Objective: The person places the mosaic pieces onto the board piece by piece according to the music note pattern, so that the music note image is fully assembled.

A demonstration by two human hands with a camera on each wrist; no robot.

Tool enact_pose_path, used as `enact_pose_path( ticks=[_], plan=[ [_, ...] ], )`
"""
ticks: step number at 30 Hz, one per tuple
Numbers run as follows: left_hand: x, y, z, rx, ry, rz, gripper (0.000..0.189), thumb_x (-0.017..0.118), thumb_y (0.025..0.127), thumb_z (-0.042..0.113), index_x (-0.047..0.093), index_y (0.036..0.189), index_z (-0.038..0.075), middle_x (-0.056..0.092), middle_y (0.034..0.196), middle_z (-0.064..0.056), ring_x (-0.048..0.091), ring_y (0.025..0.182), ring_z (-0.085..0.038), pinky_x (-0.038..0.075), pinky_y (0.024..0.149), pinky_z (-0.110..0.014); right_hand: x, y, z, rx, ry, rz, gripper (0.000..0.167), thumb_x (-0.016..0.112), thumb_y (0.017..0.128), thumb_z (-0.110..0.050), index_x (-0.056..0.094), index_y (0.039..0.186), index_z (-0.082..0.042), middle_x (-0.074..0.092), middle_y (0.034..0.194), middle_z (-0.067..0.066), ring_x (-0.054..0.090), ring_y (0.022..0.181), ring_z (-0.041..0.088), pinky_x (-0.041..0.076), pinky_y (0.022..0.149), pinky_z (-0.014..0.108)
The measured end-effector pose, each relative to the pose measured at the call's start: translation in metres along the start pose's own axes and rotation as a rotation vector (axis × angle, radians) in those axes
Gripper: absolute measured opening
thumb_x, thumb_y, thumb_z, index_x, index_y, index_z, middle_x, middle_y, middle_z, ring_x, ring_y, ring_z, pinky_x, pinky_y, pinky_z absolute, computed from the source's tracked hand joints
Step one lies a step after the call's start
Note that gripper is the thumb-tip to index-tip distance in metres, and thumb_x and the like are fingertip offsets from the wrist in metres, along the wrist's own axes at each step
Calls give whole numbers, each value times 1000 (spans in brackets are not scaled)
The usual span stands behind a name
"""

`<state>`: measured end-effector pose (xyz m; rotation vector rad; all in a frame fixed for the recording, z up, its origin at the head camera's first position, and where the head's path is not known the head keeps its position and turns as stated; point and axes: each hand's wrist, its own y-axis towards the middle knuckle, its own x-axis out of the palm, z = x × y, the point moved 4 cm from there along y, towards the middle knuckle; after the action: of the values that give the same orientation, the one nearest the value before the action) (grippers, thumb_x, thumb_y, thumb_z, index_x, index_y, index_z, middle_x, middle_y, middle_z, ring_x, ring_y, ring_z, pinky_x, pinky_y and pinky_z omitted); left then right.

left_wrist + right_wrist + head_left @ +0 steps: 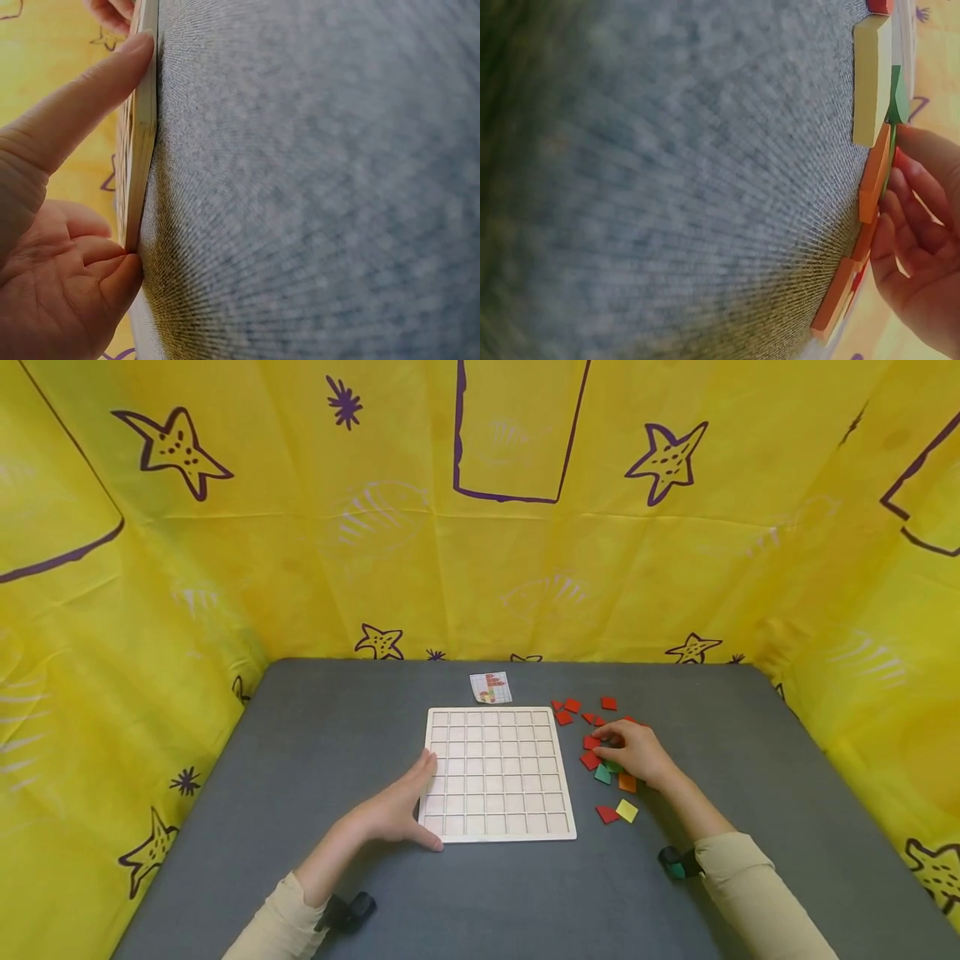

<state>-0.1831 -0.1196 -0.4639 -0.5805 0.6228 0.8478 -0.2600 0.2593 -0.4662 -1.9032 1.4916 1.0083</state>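
Note:
A pale wooden grid board (497, 774) lies flat on the table, its cells bare. My left hand (397, 802) rests at its near left corner, fingers along the left side and thumb against the near edge. In the left wrist view, the extended thumb (82, 105) touches the board's rim (142, 142). My right hand (636, 750) is over the loose tiles, thumb and index finger on either side of a red square tile (591, 742), pinching it. Close under that hand are another red tile (590, 761), a green triangle (603, 774) and an orange square (627, 783).
Behind the board lies a small printed pattern card (491, 687). More red tiles (572, 705) are scattered beyond the right hand. Nearer sit a yellow square (627, 811) and a red tile (607, 814). Yellow patterned cloth (480, 568) surrounds the grey table (337, 710).

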Motion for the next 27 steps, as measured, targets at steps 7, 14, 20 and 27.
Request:
enact_pose_path(
  ticks=[7,14,20,27],
  plan=[
    [0,-1,0,-13,34,-6,125,88,63,32,7,149,-6,-2,158,-23,2,147,-34,15,115,-49,4,7,-13,3,54,45,29,76,81,-25,70,105,-10,70,100,7,66,88,20,53,77,36],
    [0,0,-1,-7,39,5,124,89,62,33,9,148,-8,-1,157,-25,3,146,-36,16,115,-50,24,39,-60,-61,129,30,25,75,81,-26,71,104,-16,69,97,3,60,85,19,48,72,31],
    [1,0,0,-13,32,1,124,88,62,33,10,148,-8,0,157,-26,3,146,-36,15,115,-50,57,73,-92,-135,72,-50,25,76,80,-24,72,102,-13,68,96,3,57,84,19,47,72,30],
    [1,-1,-1,-30,39,2,123,88,62,34,10,149,-6,-1,157,-24,4,146,-34,17,115,-47,77,96,-108,-162,-14,-77,25,75,81,-23,72,104,-13,68,97,2,59,89,20,49,81,35]
  ],
)
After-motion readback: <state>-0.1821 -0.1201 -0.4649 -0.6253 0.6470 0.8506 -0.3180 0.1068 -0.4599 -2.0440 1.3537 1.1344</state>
